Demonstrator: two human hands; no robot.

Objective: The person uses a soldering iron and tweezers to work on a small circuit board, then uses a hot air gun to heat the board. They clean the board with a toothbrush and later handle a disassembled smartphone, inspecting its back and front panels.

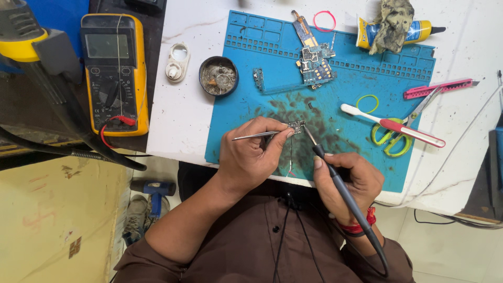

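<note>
- My left hand (249, 157) pinches thin metal tweezers (257, 136), pinning the small dark circuit piece (296, 126) onto the stained blue work mat (356, 78) (keeps it steady).
- My right hand (348, 181) grips the dark soldering iron (335, 178) pen-style, tip at that piece.

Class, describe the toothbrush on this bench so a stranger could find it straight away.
Start at the big blue work mat on the white table. Go to its right edge, where the green-handled scissors lie. The toothbrush lies slanted across them; alone there it has a white bristled head and red-and-white handle.
</note>
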